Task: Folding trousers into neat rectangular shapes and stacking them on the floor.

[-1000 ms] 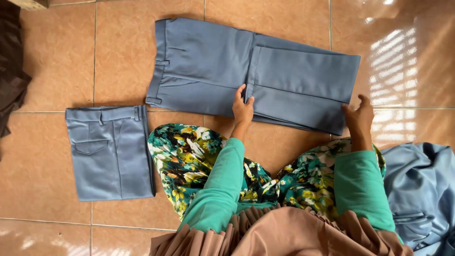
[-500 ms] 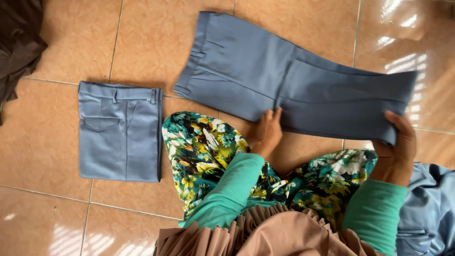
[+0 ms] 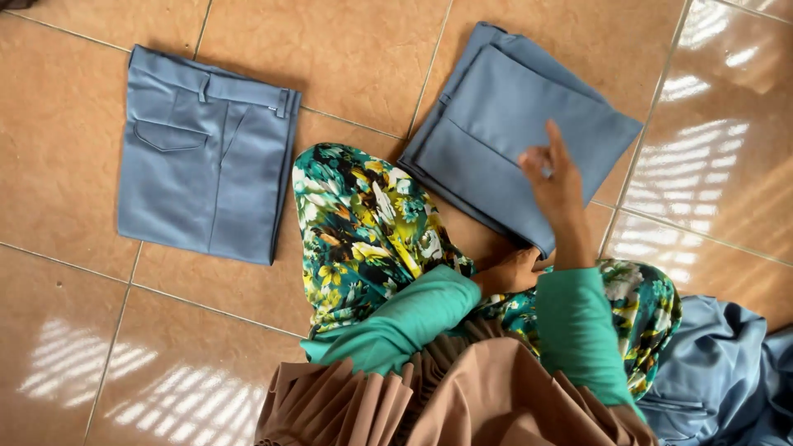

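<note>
The fingers of the right hand (image 3: pixel 555 183) are motion-blurred; whether they touch the folded blue-grey trousers (image 3: pixel 504 124) beneath cannot be determined. The left hand (image 3: pixel 510 272) is largely concealed by the right green sleeve (image 3: pixel 578 330), and its grip cannot be judged. The crumpled blue-grey garment (image 3: pixel 727 372) is cut off by the right and bottom edges. A dark cloth (image 3: pixel 16 3) is truncated at the top left corner.

Glossy terracotta tile floor (image 3: pixel 355 58) with pale grout lines, folded blue-grey trousers (image 3: pixel 206 157) flat at upper left, second folded blue-grey trousers (image 3: pixel 496 116) at upper centre-right, crumpled blue-grey cloth heap (image 3: pixel 727 380) at lower right
</note>
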